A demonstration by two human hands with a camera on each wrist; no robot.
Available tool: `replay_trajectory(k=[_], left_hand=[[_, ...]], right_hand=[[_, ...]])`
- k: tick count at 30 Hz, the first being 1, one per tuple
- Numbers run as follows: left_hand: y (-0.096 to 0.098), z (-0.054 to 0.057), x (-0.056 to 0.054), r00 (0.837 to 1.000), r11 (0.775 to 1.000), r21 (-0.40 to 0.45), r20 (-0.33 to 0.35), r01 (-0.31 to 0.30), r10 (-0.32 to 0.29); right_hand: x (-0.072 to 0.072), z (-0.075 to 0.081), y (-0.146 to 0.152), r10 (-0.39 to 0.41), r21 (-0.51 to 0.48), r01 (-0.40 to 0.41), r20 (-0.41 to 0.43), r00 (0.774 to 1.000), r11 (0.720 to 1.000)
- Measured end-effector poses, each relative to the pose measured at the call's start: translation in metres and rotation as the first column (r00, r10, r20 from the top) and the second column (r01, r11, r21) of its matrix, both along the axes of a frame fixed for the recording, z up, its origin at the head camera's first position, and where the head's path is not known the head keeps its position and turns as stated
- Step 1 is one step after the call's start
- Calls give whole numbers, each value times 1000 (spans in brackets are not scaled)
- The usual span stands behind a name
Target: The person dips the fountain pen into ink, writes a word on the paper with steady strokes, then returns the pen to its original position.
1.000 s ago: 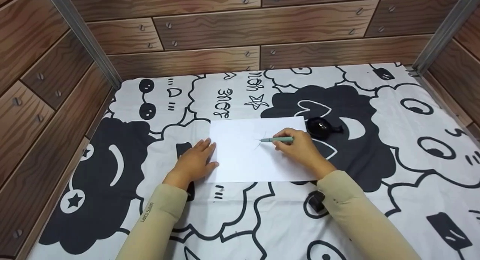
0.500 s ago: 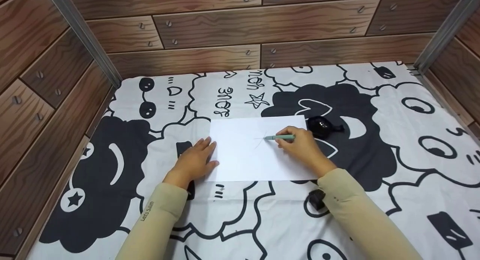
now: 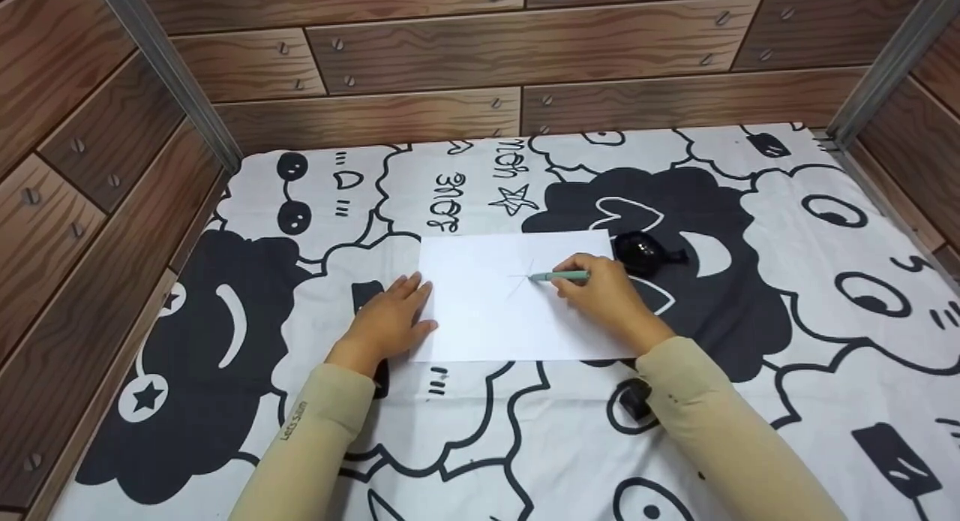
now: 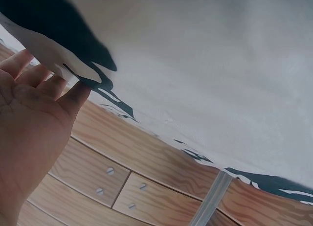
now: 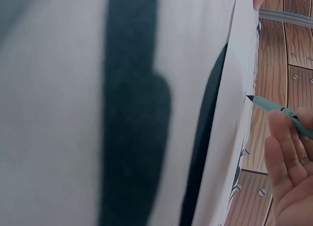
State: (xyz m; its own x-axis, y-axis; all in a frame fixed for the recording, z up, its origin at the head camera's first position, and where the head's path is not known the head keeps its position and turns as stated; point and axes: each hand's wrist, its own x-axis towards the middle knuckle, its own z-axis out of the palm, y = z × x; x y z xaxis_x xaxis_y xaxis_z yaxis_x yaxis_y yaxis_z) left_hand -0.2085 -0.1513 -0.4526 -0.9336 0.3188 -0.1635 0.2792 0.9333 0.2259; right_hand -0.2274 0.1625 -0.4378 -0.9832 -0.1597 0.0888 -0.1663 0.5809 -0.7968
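A white sheet of paper (image 3: 472, 311) lies on the patterned cloth, with a few thin crossing lines drawn near its middle. My right hand (image 3: 604, 296) pinches a green pen (image 3: 562, 275), its tip at the crossing of those lines. In the right wrist view the pen (image 5: 268, 104) points at the paper (image 5: 234, 89), and the right hand (image 5: 293, 172) has its other fingers bent below it. My left hand (image 3: 386, 322) rests flat on the paper's left edge, fingers extended. The left wrist view shows the same hand (image 4: 36, 103) with its fingertips against the surface.
Beyond the paper's right edge sits a shiny black round object (image 3: 641, 252) with a narrow neck. A small black object (image 3: 636, 398) lies beside the right sleeve. The black-and-white cloth (image 3: 465, 423) covers the table, and wood-patterned walls (image 3: 420, 55) enclose it with metal corner posts (image 3: 169, 78).
The pen in my right hand has shifted slightly right across the paper, and the drawn lines show more plainly around its tip. The left hand stays in place.
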Motion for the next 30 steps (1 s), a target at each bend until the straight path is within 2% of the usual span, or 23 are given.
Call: replay_trajectory(k=[18,30], left_hand=[[0,1,0,1000,1000,1,4,14,-14],[-1,0,0,1000,1000,15,-11,15,-15]], right_hand=[[8,3,11,-4,13,3,34,999,1000],[13,4,19,6,64,-6,13,1000,998]])
